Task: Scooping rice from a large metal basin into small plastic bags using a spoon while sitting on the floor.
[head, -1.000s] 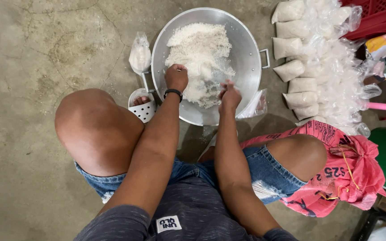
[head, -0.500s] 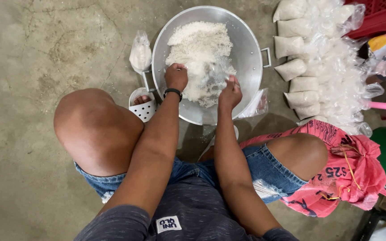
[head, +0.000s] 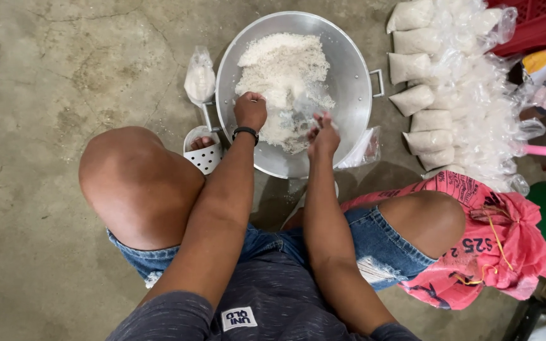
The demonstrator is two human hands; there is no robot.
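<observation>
Head view looks straight down on a person squatting on a concrete floor (head: pixel 45 76), both bare arms reaching forward into a wide metal pan (head: pixel 355 82) with small side handles. White rice (head: pixel 279 63) is heaped in the pan, mostly on its far and middle part, with bare metal showing to the right. The left hand (head: pixel 250 110), with a black wristband (head: pixel 245 132) just behind it, is curled in a loose fist at the near edge of the rice heap; what its grip encloses cannot be told. The right hand (head: pixel 323 136) sits just beside it to the right, fingers pinched on the mouth of a thin clear plastic bag (head: pixel 308 104) that lies over the rice; the bag is see-through and hard to trace.

Left of the pan, a small filled bag of rice (head: pixel 200 79) lies on the floor, touching the pan's rim. Near it, a foot in a white perforated clog (head: pixel 205 155) rests against the pan. At the pan's near right edge lies a crumpled bundle of empty clear bags (head: pixel 363 150). Farther right, a stack of filled, tied rice bags (head: pixel 428 101) is laid in rows beside a red plastic crate (head: pixel 538 28). A pink printed sack (head: pixel 500 246) is draped over the person's right knee, beside torn denim shorts (head: pixel 374 252).
</observation>
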